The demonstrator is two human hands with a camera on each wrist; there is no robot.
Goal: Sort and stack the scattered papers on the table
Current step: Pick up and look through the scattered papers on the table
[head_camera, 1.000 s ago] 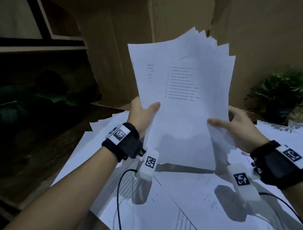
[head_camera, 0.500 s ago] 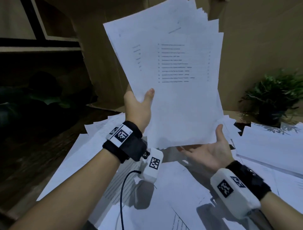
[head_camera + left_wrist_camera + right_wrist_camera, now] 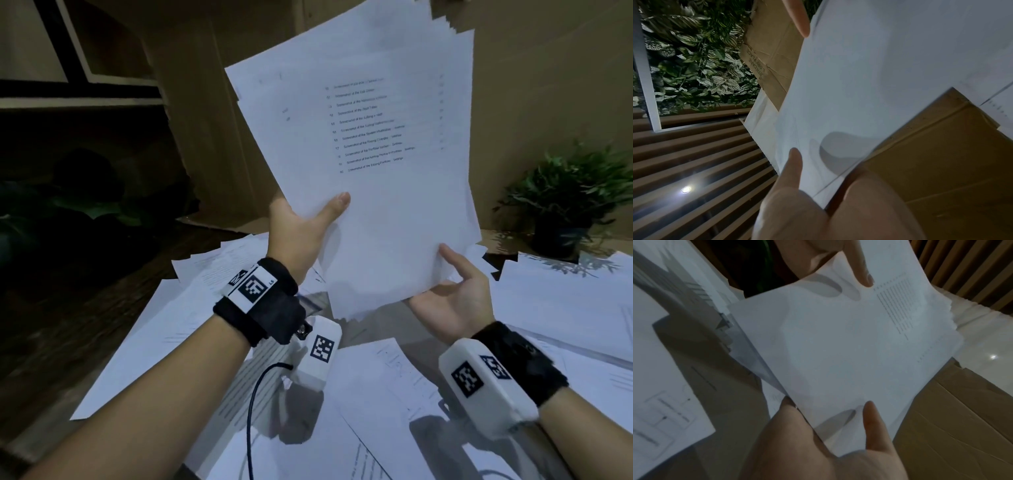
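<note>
A thick stack of white printed sheets [image 3: 376, 212] is held upright and tilted above the table, its top edges fanned unevenly. My left hand [image 3: 301, 229] grips its left edge, thumb on the front page and fingers behind. My right hand [image 3: 452, 294] holds the lower right corner with the palm turned up, the thumb [image 3: 869, 418] pressed on the front and the fingers behind. The same stack [image 3: 869, 81] fills the left wrist view. Several loose sheets [image 3: 387, 394] lie scattered on the table beneath both hands.
A second heap of papers [image 3: 565, 301] lies at the right of the table. A potted plant [image 3: 568, 202] stands behind it. Brown cardboard [image 3: 239, 120] rises at the back. A black cable [image 3: 253, 411] hangs from my left wrist. Dark wood lies left of the table.
The stack has risen and come closer. My right hand left the stack's right edge, opened palm up below it, and now holds the lower right corner. The left hand kept its grip.
</note>
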